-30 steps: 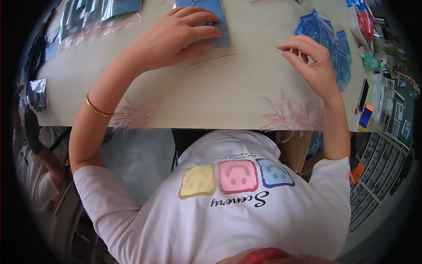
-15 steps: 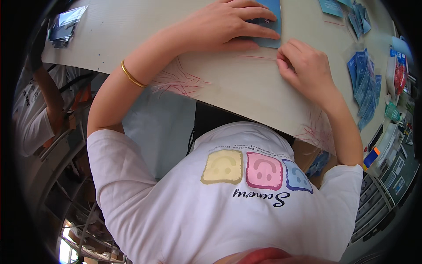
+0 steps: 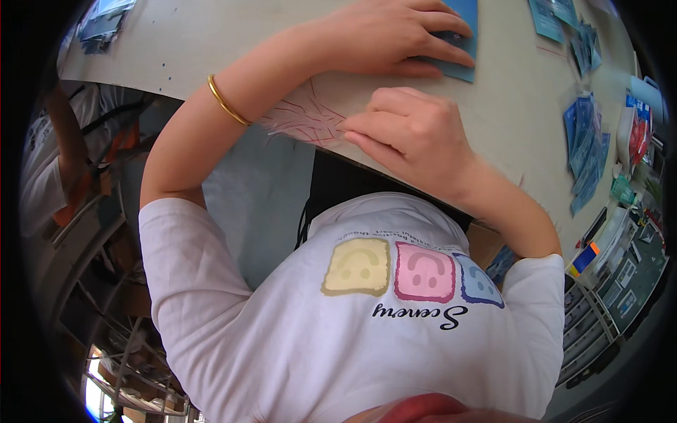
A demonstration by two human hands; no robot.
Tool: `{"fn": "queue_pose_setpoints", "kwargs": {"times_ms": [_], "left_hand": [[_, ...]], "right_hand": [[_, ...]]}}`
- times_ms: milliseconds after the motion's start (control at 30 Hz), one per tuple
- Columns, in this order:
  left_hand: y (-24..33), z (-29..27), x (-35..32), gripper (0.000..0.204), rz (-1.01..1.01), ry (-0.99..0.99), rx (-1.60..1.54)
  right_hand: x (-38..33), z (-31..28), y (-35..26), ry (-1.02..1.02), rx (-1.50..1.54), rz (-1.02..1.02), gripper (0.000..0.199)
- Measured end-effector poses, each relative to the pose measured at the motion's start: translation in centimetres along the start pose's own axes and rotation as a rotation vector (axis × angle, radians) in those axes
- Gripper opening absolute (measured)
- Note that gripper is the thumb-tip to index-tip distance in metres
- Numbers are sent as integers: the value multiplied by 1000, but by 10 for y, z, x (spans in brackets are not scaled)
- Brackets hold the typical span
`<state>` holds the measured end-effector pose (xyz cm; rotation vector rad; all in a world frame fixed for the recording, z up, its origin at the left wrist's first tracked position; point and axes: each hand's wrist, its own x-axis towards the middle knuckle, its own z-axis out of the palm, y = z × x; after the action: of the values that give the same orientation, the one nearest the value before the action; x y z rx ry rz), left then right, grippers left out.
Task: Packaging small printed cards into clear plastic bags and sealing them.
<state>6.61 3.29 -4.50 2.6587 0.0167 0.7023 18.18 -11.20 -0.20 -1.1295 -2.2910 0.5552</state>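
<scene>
My left hand (image 3: 395, 35) lies flat on a blue packet (image 3: 462, 53) at the far side of the pale table (image 3: 197, 49), holding it down. A gold bangle (image 3: 224, 102) sits on that wrist. My right hand (image 3: 416, 134) is at the table's near edge, with fingers curled and fingertips pinched together. They touch the right side of a loose heap of thin red strips (image 3: 300, 120), apparently holding one. The heap lies just below my left forearm.
Stacks of blue packets (image 3: 585, 148) lie along the table's right side, and more packets (image 3: 102, 21) at its far left corner. Another person (image 3: 56, 162) sits at the left. Trays and bins (image 3: 620, 282) stand at the right, below the table edge.
My right hand has crossed from the table's right side to the red strip heap on the left. My left hand has stayed on the blue packet. The view has tilted.
</scene>
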Motion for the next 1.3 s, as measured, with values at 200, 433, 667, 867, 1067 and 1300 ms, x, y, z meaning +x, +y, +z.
{"fn": "queue_pose_setpoints", "kwargs": {"times_ms": [200,433,667,867,1067,1300], "left_hand": [[3,-7,2,46,0,-2,-18],[16,-34,-1,40,-84,-100,-67],[63,-22,-23,19,-220,-31,145],[60,-17,-26,14,-244,102,68],[57,-20,-25,15,-287,83,1],[51,-38,-26,45,-375,28,-214]], "right_hand": [[-40,-68,44,109,-183,154,21],[-60,-53,67,167,-486,-57,19],[-58,-58,62,146,-331,45,27],[-63,-60,72,231,-154,96,25],[-60,-63,85,227,7,184,13],[-50,-60,79,190,3,343,16]]}}
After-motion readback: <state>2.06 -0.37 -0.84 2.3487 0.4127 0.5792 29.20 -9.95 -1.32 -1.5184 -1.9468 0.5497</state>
